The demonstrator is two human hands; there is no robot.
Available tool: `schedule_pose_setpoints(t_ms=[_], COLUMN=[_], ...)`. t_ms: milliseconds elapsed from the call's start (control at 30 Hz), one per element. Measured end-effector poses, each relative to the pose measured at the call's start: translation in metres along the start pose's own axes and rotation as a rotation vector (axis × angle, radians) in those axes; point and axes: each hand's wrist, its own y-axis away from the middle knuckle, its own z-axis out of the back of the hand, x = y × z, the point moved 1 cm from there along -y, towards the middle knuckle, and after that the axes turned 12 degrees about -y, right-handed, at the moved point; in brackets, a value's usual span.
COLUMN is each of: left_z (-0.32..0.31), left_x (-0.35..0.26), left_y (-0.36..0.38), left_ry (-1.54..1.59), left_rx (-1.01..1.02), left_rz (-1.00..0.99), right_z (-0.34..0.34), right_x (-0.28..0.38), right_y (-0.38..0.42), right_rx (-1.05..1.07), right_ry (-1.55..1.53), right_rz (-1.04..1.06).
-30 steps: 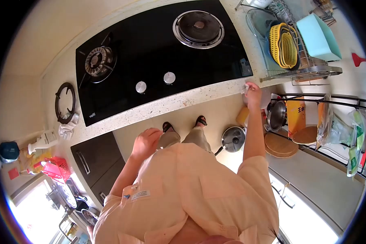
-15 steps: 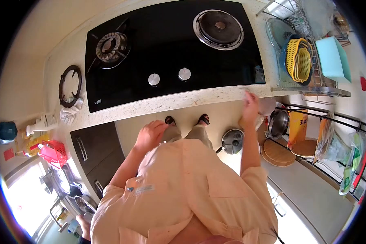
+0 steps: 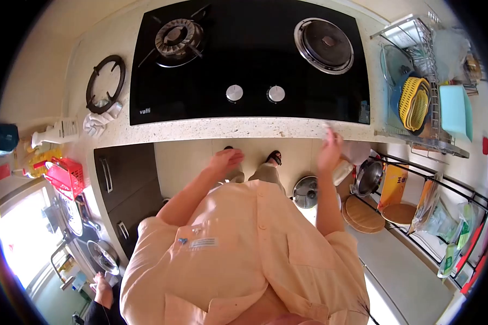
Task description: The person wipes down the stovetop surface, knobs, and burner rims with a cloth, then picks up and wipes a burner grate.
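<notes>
My left hand (image 3: 226, 161) is in the air in front of the counter edge, its fingers loosely stretched and nothing in them. My right hand (image 3: 331, 150) is raised close to the counter's front edge (image 3: 244, 130), below the right part of the hob; its fingers look slightly apart, somewhat blurred, and no held thing shows. Beyond both hands is the black glass gas hob (image 3: 249, 59) with two silver knobs (image 3: 234, 93). A bare burner (image 3: 179, 38) is on its left, a round dark plate (image 3: 327, 45) on its right. The black pan support ring (image 3: 105, 84) lies left of the hob.
A white cloth (image 3: 100, 120) touches the ring. A dish rack (image 3: 412, 141) with yellow baskets (image 3: 415, 103) stands right. Below are a lidded pot (image 3: 306, 192) and a black rail (image 3: 434, 179) with boards and bags. Another person's hand (image 3: 103, 287) is by the sink at lower left.
My view has shifted, so the hob appears farther right and more level. My left hand has moved up and right in view; my right hand stays near the counter edge.
</notes>
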Motion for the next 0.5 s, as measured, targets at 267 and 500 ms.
schedule_pose_setpoints(t_ms=[267,500], left_z=[-0.028,-0.009], left_x=[-0.012,-0.012], left_y=[-0.045,-0.038], left_ry=[0.716,0.609], left_rx=[0.223,0.160], left_rz=[0.083,0.088], right_z=[-0.060,-0.041], right_x=[0.124,-0.046], right_y=[0.048,0.001], right_rx=[0.240,-0.103], right_ry=[-0.584,-0.077], right_rz=[0.164,0.065])
